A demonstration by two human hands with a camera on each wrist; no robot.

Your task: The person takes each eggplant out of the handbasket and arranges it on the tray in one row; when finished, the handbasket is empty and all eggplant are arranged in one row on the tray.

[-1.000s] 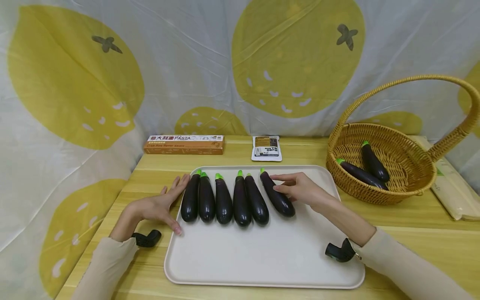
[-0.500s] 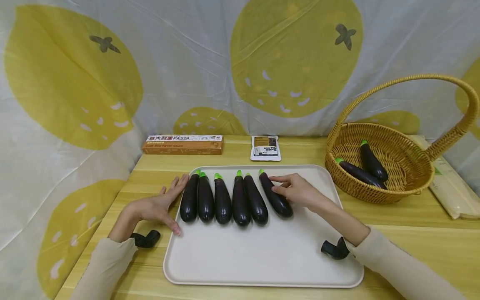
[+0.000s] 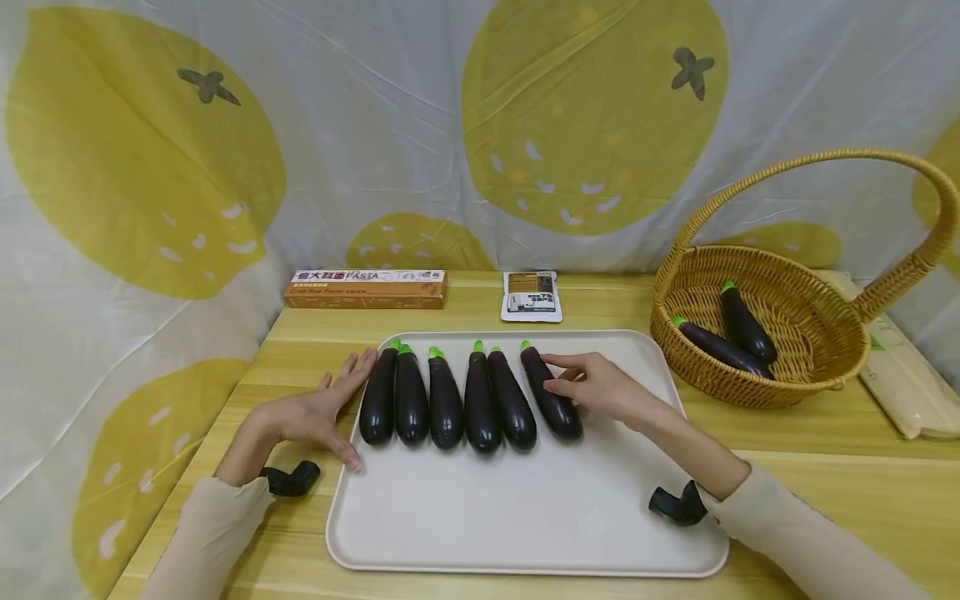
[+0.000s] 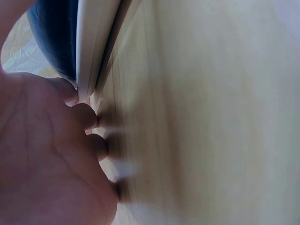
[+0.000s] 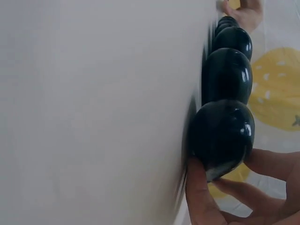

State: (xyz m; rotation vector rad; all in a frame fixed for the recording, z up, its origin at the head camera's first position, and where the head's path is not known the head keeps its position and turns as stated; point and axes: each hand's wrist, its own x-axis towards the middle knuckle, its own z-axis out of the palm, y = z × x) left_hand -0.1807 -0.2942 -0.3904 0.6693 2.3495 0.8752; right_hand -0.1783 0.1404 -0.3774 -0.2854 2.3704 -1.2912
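On a white tray (image 3: 525, 517), several dark purple eggplants with green stem ends lie side by side in a row. At the row's right end is one slightly slanted eggplant (image 3: 553, 398), set apart from its neighbour (image 3: 513, 408) at the stem end. My right hand (image 3: 607, 387) grips this slanted one from its right side, thumb and fingers on its skin in the right wrist view. My left hand (image 3: 318, 415) rests with spread fingers at the tray's left edge, beside the leftmost eggplant (image 3: 378, 404). In the left wrist view its fingertips touch the table near the tray's side.
A wicker basket (image 3: 757, 396) with a tall handle stands at the back right, two eggplants (image 3: 746, 329) inside. Behind the tray lie a pasta box (image 3: 365, 292) and a small white packet (image 3: 531, 297). A pale package (image 3: 907, 387) lies right of the basket.
The rightmost eggplant has turned a little, its lower end shifting left so it slants less. My right hand has moved slightly with it. My left hand has stayed in place.
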